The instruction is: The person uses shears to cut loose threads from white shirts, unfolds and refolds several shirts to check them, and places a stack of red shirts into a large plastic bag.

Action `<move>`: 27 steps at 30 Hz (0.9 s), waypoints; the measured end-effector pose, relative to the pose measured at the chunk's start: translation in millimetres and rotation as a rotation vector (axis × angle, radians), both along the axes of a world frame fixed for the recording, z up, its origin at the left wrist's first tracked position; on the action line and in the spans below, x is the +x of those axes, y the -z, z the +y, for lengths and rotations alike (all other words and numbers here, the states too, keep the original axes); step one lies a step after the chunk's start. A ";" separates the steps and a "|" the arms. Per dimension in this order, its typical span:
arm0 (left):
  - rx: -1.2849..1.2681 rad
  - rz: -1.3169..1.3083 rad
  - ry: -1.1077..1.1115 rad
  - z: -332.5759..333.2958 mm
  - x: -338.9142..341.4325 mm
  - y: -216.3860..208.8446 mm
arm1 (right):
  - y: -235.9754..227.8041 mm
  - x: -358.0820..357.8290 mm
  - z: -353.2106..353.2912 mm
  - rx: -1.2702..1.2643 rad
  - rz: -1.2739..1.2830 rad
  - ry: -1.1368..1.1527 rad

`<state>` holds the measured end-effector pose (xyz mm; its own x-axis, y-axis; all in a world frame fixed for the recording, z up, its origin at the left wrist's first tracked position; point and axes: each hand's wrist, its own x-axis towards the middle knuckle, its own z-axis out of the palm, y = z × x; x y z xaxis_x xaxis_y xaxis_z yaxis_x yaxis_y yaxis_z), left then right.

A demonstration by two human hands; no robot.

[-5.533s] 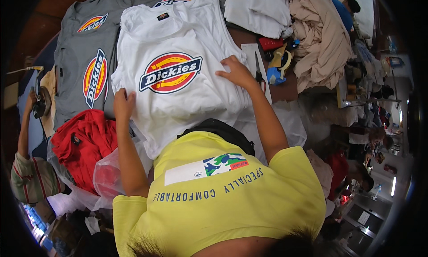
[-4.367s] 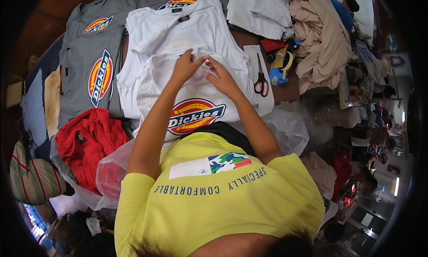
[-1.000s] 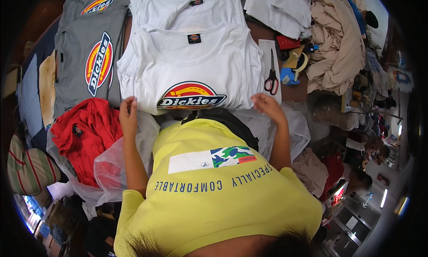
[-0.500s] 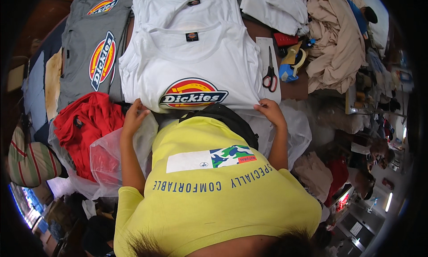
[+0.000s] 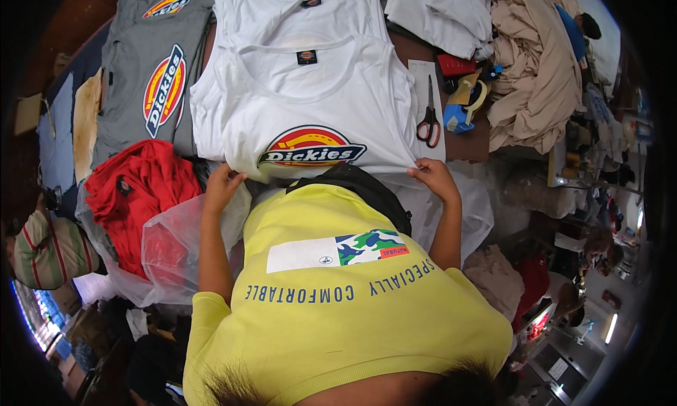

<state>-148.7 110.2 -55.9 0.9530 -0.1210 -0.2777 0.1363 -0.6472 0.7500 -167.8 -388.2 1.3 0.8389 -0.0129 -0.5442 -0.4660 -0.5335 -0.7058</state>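
A white tank top (image 5: 310,89) with a colourful oval-and-banner print lies on the table in front of me, its neckline away from me. At its near left side, my left hand (image 5: 224,187) pinches the fabric between thumb and fingers. My right hand (image 5: 437,180) grips the near right corner, and the cloth is drawn into a fold there. Below the print, the near edge hangs toward my lap. More white tank tops (image 5: 247,8) lie stacked behind this one.
Grey shirts (image 5: 134,96) with similar prints lie to the left. Red garments (image 5: 144,194) fill a clear plastic bag (image 5: 176,244) beside my left arm. On the right are scissors (image 5: 429,117), a tape dispenser (image 5: 465,110), a red box (image 5: 455,64) and heaped beige cloth (image 5: 532,68).
My left hand has shifted a little to the right along the tank top's near edge. My right hand keeps its hold on the corner. The whole view has drifted slightly.
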 end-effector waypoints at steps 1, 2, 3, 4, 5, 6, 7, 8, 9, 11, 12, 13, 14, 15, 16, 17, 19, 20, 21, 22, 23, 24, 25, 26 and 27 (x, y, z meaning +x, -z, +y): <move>0.031 -0.020 0.061 0.7 1.7 1.9 | -0.8 0.6 0.1 -0.009 -0.024 -0.008; 0.062 -0.041 0.124 1.4 3.0 3.2 | -1.2 1.1 0.5 -0.017 -0.047 -0.014; 0.085 -0.034 0.171 1.8 3.3 4.4 | -1.5 1.3 1.0 -0.026 -0.071 -0.020; 0.106 -0.032 0.222 0.1 5.7 4.5 | -0.7 1.0 0.0 0.015 -0.064 -0.006; 0.127 -0.029 0.274 -1.6 8.0 4.7 | 1.2 0.2 -0.9 0.055 -0.057 0.009; 0.150 0.008 0.304 -1.6 10.7 4.0 | 1.8 -0.5 -1.5 0.096 -0.050 0.025; 0.172 0.046 0.336 -3.3 15.0 -1.8 | 0.5 -1.2 -1.5 0.117 -0.053 0.032; 0.194 0.083 0.369 -5.0 18.6 -4.8 | -0.8 -1.9 -0.9 0.138 -0.057 0.040; 0.220 0.067 0.399 -5.3 21.0 -3.4 | -2.3 -2.9 -1.2 0.159 -0.060 0.048; 0.277 0.034 0.457 -6.6 26.6 -7.5 | -2.3 -4.8 -3.3 0.199 -0.055 0.076; 0.256 0.060 0.448 -9.0 24.9 -10.3 | -2.1 -5.8 -4.9 0.219 -0.053 0.090; 0.231 0.066 0.469 -12.3 23.9 -13.7 | -1.1 -7.5 -5.4 0.232 -0.050 0.102; 0.206 0.072 0.489 -15.2 23.0 -16.1 | -0.2 -9.0 -6.0 0.244 -0.047 0.114; 0.181 0.079 0.510 -16.8 23.6 -16.9 | 0.1 -10.0 -6.4 0.257 -0.044 0.126; 0.132 0.033 0.525 -14.5 20.5 -3.7 | -0.8 -9.7 -5.4 0.261 -0.040 0.130; 0.170 0.013 0.544 -14.6 19.9 4.3 | -1.5 -8.3 -3.9 0.265 -0.035 0.134; 0.243 -0.028 0.581 -17.3 21.7 12.2 | -2.0 -7.8 -4.3 0.265 -0.031 0.144; 0.321 -0.020 0.565 -19.4 21.5 11.5 | -1.4 -8.1 -5.2 0.261 -0.032 0.149; 0.398 -0.011 0.547 -21.1 20.4 10.5 | -0.9 -8.4 -6.0 0.257 -0.033 0.152; 0.473 -0.006 0.532 -23.8 21.9 5.4 | -1.6 -10.4 -8.0 0.243 -0.033 0.157; 0.469 0.027 0.514 -23.0 25.2 -5.8 | -2.3 -13.8 -10.3 0.230 -0.034 0.167; 0.464 0.059 0.494 -19.6 26.7 -20.2 | -2.6 -17.0 -12.9 0.217 -0.034 0.175; 0.462 0.095 0.472 -15.5 23.9 -28.6 | -1.2 -20.7 -16.2 0.201 -0.031 0.192; 0.503 -0.009 0.393 -4.7 15.9 -29.0 | 2.0 -23.7 -18.9 0.189 -0.024 0.203; 0.496 0.007 0.350 4.8 12.2 -29.8 | 5.1 -26.2 -21.3 0.177 -0.017 0.215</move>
<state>-136.5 115.0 -26.1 0.8780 -0.2815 -0.3871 -0.1441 -0.9267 0.3471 -193.9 -409.5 -3.8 0.8361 -0.0969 -0.5400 -0.5426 -0.2912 -0.7879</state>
